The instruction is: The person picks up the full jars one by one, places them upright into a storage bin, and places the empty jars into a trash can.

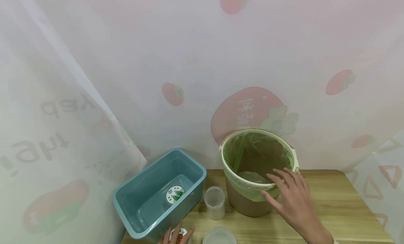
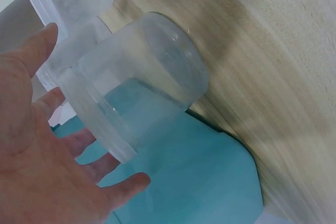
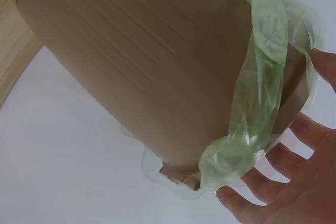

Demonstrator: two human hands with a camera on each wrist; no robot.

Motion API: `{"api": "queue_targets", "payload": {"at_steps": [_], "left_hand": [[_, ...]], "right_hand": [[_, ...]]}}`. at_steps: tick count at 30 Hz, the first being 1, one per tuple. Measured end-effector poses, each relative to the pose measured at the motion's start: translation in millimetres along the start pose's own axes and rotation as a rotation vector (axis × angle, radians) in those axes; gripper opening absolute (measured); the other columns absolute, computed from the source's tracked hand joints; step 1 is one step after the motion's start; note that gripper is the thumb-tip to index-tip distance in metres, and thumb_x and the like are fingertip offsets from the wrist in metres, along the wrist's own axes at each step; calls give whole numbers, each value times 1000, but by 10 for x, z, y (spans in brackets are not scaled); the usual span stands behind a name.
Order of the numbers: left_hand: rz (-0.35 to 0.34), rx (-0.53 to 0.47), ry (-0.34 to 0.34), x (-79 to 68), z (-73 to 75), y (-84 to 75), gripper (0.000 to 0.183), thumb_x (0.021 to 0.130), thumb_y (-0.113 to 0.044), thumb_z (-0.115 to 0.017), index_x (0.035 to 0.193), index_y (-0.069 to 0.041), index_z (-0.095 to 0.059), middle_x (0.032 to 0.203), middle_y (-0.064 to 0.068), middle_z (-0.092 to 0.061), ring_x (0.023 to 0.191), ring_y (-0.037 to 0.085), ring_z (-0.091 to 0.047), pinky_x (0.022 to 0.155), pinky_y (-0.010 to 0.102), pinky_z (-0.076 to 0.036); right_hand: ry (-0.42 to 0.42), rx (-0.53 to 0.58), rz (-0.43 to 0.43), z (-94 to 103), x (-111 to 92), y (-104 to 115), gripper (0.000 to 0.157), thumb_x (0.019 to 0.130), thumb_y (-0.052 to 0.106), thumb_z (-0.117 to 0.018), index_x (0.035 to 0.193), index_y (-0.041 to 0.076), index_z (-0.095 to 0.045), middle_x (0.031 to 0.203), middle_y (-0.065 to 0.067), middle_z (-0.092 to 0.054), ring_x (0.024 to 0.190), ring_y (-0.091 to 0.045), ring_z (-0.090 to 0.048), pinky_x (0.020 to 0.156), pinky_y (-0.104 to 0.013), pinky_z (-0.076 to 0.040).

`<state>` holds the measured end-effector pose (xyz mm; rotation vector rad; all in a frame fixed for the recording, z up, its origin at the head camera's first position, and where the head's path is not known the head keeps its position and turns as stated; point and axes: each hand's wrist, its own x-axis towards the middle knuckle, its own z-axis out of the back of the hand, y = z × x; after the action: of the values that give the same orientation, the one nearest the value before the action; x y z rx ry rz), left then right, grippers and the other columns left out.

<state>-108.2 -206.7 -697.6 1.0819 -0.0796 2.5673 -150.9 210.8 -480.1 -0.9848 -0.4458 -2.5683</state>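
Observation:
My left hand (image 1: 175,234) is at the bottom edge of the head view, over a jar whose round label (image 1: 179,233) has a red picture. In the left wrist view its fingers are spread beside the lid end of a clear plastic jar (image 2: 163,61). My right hand (image 1: 295,202) is at the near right rim of a brown trash can (image 1: 249,202), fingers extended and apart. A green bag (image 1: 252,193) lines the can and folds over its pale rim. In the right wrist view, the fingertips are right at the bag's gathered edge (image 3: 231,156).
Left of the can stands a blue-green bin (image 1: 186,210), with a jar lid bearing a green vegetable label (image 1: 174,194) inside. A clear cup (image 1: 215,203) stands between bin and can, another clear container (image 1: 219,236) nearer me. Printed cloth (image 1: 195,61) hangs behind the wooden table (image 1: 331,198).

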Motion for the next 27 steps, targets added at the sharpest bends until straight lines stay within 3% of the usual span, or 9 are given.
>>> {"api": "queue_targets", "payload": {"at_steps": [3,6,10,15,18,22,27], "left_hand": [[1,0,20,-24,-21,6,70,108,-79,-21,122,-46,-81,120,6,-80,99,40,-76,62,64,-60],[-38,13,7,-40,-52,30,70,109,-78,-21,123,-45,-81,120,7,-81,98,40,-77,61,61,-61],[-108,26,-58,-58,-104,77,68,111,-75,-22,124,-42,-80,118,9,-82,97,39,-77,57,56,-61],[-175,37,-167,-71,-185,125,62,113,-69,-26,121,-40,-81,115,10,-82,97,40,-76,56,51,-60],[-182,29,-195,-76,-211,129,60,114,-67,-28,119,-39,-81,114,11,-82,97,41,-76,56,53,-60],[-128,7,-133,-95,-174,94,61,113,-70,-26,119,-41,-80,119,10,-79,99,41,-74,55,54,-59],[-36,-31,-36,-108,-87,36,64,111,-73,-25,122,-44,-81,126,10,-76,104,42,-72,61,58,-60]], "right_hand": [[2,2,-5,-7,-19,-21,58,98,62,-69,128,12,-76,135,-16,-71,131,-47,-59,116,-71,-38],[-4,8,-7,-15,-34,-34,61,101,65,-65,127,11,-76,135,-17,-71,132,-47,-58,115,-72,-38],[-11,12,-5,-26,-46,-43,64,103,67,-59,125,9,-77,135,-18,-71,134,-47,-57,115,-71,-39],[-4,5,-11,-39,-64,-51,57,99,60,-67,123,9,-77,135,-18,-70,135,-48,-55,114,-71,-40],[-8,-2,-13,-56,-67,-52,64,104,67,-55,121,9,-77,134,-18,-70,135,-48,-55,113,-71,-41],[-30,-8,-9,-91,-62,-46,82,109,75,-33,118,7,-77,132,-20,-70,134,-50,-55,111,-70,-42],[-67,2,-10,-137,-55,-28,79,110,72,-33,116,6,-76,130,-21,-70,134,-51,-55,111,-70,-42]]}}
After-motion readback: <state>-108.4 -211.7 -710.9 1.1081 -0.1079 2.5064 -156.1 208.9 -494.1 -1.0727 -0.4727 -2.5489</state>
